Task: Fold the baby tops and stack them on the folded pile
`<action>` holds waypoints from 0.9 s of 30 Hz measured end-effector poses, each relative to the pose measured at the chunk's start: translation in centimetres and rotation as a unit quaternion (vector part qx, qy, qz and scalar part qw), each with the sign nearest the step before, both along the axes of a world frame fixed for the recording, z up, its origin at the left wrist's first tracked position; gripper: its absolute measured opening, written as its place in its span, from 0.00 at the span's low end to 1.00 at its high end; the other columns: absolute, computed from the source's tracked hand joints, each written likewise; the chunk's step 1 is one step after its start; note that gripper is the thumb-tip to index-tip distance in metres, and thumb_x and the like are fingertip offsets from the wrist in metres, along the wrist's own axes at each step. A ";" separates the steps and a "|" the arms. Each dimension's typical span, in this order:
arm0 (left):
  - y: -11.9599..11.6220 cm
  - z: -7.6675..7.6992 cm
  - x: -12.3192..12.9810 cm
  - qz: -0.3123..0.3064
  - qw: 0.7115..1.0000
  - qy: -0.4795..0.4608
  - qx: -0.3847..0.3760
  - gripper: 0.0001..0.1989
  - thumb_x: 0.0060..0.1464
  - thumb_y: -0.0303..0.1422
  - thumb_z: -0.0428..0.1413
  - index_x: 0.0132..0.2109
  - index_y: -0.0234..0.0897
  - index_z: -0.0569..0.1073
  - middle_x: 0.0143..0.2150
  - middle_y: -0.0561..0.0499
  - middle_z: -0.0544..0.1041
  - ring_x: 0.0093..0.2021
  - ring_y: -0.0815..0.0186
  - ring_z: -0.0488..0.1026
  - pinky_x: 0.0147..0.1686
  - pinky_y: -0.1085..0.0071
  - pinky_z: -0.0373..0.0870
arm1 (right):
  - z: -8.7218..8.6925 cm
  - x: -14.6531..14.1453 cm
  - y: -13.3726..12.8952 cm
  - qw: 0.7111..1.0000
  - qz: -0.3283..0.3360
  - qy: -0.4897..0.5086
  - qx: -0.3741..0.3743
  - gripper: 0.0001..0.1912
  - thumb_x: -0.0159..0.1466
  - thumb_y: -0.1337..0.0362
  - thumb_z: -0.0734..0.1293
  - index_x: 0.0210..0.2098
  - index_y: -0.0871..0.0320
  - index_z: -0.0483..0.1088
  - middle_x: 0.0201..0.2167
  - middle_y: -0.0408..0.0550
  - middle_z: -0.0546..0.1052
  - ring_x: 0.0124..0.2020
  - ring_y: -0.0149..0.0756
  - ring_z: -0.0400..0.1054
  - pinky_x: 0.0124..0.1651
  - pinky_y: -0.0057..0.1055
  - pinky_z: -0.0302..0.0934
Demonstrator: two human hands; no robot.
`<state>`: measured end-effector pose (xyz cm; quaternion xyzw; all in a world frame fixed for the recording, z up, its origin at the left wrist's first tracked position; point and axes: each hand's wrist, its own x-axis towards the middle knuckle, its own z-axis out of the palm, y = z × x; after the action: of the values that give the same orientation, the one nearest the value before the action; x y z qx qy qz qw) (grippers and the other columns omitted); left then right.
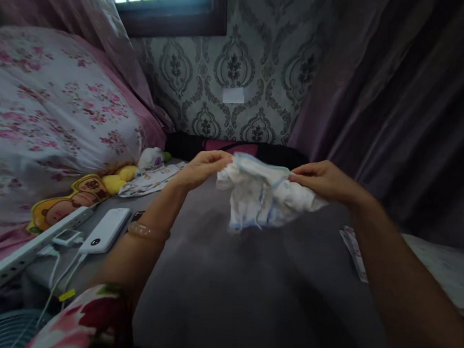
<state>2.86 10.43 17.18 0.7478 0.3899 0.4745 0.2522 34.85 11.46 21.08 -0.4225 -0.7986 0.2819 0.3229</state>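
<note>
Both hands are engaged on one item. The left hand (205, 166) pinches the left end of the upper edge of a white cloth (256, 198) with blue trim, thumb against fingers. The right hand (324, 179) grips the same cloth near its upper right in a similar pinch. The cloth is held clear above the middle of the grey bed sheet (206, 285), towards its far edge. It hangs creased and bunched; blur prevents confirming whether it is a garment.

Along the sheet's left edge lie a white power bank (107, 231), a power strip (30, 251) and, towards the far left corner, a printed cloth (150, 180). A small folded item (355, 252) lies near the right edge, partly behind the right forearm.

Assessment: the step in hand appears to be spreading the cloth between two grips. The next move calls for both pinches level, with the slack drawn out evenly.
</note>
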 end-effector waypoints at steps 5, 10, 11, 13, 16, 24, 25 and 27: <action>0.8 -0.5 -0.6 -0.048 0.998 -0.027 -0.013 0.15 0.51 0.45 0.58 0.31 0.36 0.77 0.40 0.46 0.78 0.40 0.64 0.73 0.40 0.69 0.69 | -0.4 0.2 0.4 0.999 0.012 0.006 -0.031 0.21 0.49 0.44 0.72 0.31 0.53 0.79 0.28 0.44 0.79 0.31 0.39 0.72 0.30 0.31 0.66; 1.3 -0.9 -1.1 -0.051 0.998 -0.009 -0.018 0.14 0.50 0.44 0.60 0.31 0.37 0.77 0.40 0.46 0.78 0.39 0.64 0.73 0.38 0.70 0.69 | -1.1 0.2 0.9 0.999 -0.022 -0.004 -0.031 0.19 0.50 0.45 0.72 0.31 0.52 0.79 0.27 0.43 0.79 0.30 0.38 0.72 0.30 0.31 0.65; 1.5 -1.0 -1.1 -0.048 0.999 -0.024 -0.011 0.15 0.52 0.45 0.57 0.32 0.37 0.77 0.42 0.46 0.78 0.40 0.64 0.73 0.38 0.70 0.69 | -1.2 0.2 1.1 0.999 -0.026 0.001 -0.030 0.19 0.51 0.45 0.71 0.32 0.52 0.79 0.28 0.44 0.79 0.31 0.38 0.72 0.31 0.31 0.65; 2.1 -1.3 -1.3 -0.025 0.999 -0.017 0.010 0.14 0.54 0.44 0.55 0.33 0.38 0.77 0.44 0.46 0.77 0.41 0.63 0.73 0.41 0.68 0.68 | -1.4 0.0 1.7 0.999 -0.047 -0.018 -0.014 0.20 0.51 0.44 0.71 0.32 0.53 0.78 0.27 0.44 0.78 0.30 0.38 0.72 0.30 0.31 0.64; 3.4 -1.8 -1.4 0.061 0.992 0.093 0.067 0.10 0.49 0.41 0.60 0.29 0.39 0.77 0.44 0.46 0.78 0.47 0.60 0.71 0.50 0.62 0.64 | -1.7 -0.5 2.4 0.996 -0.065 -0.058 0.009 0.20 0.51 0.44 0.71 0.29 0.54 0.78 0.25 0.44 0.78 0.28 0.37 0.70 0.28 0.30 0.61; 3.5 -1.5 -1.6 0.110 0.986 0.084 0.093 0.11 0.51 0.42 0.60 0.30 0.39 0.78 0.45 0.45 0.77 0.50 0.57 0.69 0.54 0.57 0.61 | -1.5 -0.8 2.4 0.998 -0.056 -0.024 0.006 0.21 0.51 0.43 0.71 0.29 0.54 0.78 0.27 0.45 0.78 0.30 0.38 0.71 0.31 0.31 0.63; 3.0 -1.2 -1.8 0.055 0.994 0.056 0.071 0.13 0.52 0.44 0.59 0.30 0.38 0.78 0.44 0.45 0.77 0.49 0.58 0.70 0.52 0.58 0.63 | -1.2 -0.7 2.2 0.999 -0.022 -0.036 -0.028 0.21 0.50 0.43 0.71 0.29 0.54 0.78 0.28 0.45 0.78 0.31 0.38 0.72 0.32 0.31 0.64; 2.2 -0.7 -2.4 -0.088 0.996 0.004 0.018 0.18 0.53 0.48 0.57 0.30 0.37 0.77 0.41 0.44 0.77 0.44 0.59 0.73 0.46 0.60 0.67 | -0.7 -0.4 1.8 0.991 0.059 -0.056 -0.102 0.22 0.47 0.43 0.73 0.29 0.55 0.78 0.29 0.46 0.79 0.34 0.40 0.73 0.34 0.33 0.66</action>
<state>0.47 12.61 16.53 0.7855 0.3153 0.4543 0.2778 34.43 13.26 20.36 -0.4203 -0.8063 0.3561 0.2153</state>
